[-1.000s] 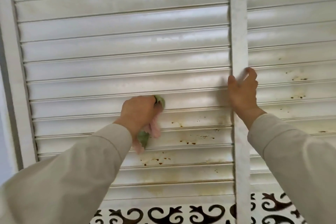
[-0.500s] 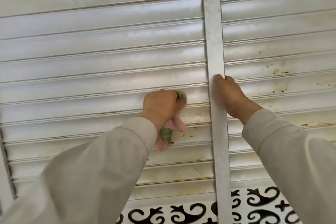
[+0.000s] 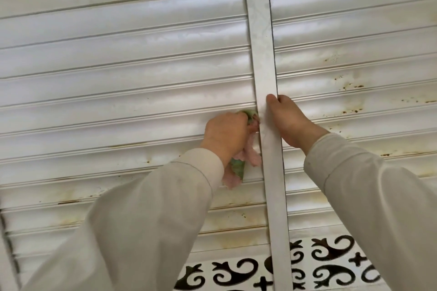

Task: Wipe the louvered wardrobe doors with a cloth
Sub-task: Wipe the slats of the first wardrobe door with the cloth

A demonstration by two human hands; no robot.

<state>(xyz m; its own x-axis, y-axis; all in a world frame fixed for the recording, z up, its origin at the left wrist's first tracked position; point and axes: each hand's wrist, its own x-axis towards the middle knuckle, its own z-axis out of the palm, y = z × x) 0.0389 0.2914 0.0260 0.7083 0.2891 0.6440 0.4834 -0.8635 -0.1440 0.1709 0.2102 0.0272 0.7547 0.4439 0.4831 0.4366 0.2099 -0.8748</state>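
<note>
Pink and green, soft and crumpled, the cloth (image 3: 238,160) is bunched in the left hand (image 3: 225,136), fingers curled tight round it, pressed to a slat of the left louvered door (image 3: 118,106) right at its end, just beside the vertical stile (image 3: 264,78). A loose tail of fabric hangs below the fist. Over on the other side, the right hand (image 3: 289,120) grips the stile's edge, thumb on its front face, fingers hooked round behind and mostly hidden.

How far along? The slats above the cloth look pale and glossy, smooth ridged strips catching the light, faint streaks only. Below the hands it's a different story: rusty brown specks and yellowish staining along the lower slats, and more spotting across the right louvered door (image 3: 354,92). So, by my reckoning, the lower rows and much of the right side are left to do.

At the bottom, a white panel (image 3: 236,274) cut with black scrollwork.
</note>
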